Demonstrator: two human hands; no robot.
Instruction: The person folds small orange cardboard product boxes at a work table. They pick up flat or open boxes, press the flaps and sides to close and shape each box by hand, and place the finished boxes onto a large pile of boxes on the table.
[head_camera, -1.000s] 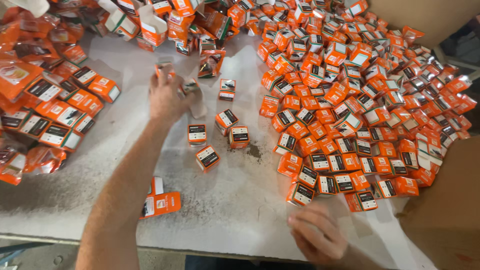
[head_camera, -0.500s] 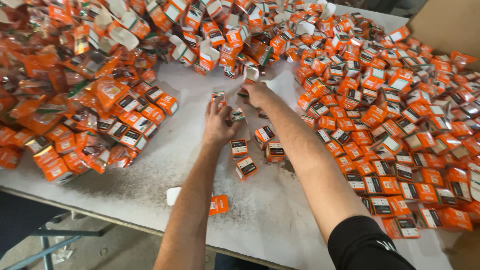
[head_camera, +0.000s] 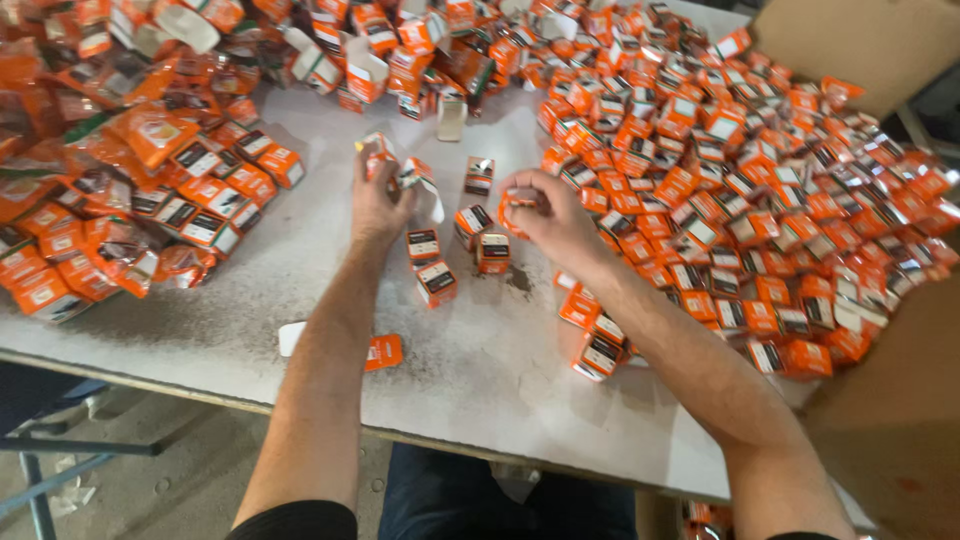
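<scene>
My left hand (head_camera: 377, 203) is raised over the middle of the grey table (head_camera: 480, 370), fingers closed on a small orange carton (head_camera: 377, 150) with an open white flap (head_camera: 420, 180). My right hand (head_camera: 552, 215) is curled around a small orange item (head_camera: 516, 203) just to its right. Between and below the hands stand several small orange boxes with black and white labels (head_camera: 437, 281). A flattened orange and white carton (head_camera: 383, 351) lies by my left forearm.
A large heap of small orange boxes (head_camera: 760, 200) covers the right side of the table. Orange packets and boxes (head_camera: 130, 190) pile up on the left and along the far edge. A brown cardboard box (head_camera: 880, 45) stands at the back right. The table's near edge runs above my legs.
My right hand has pulled back from the far pile with an orange item in it. My left hand has lifted slightly with its carton. The view has shifted left and closer.
</scene>
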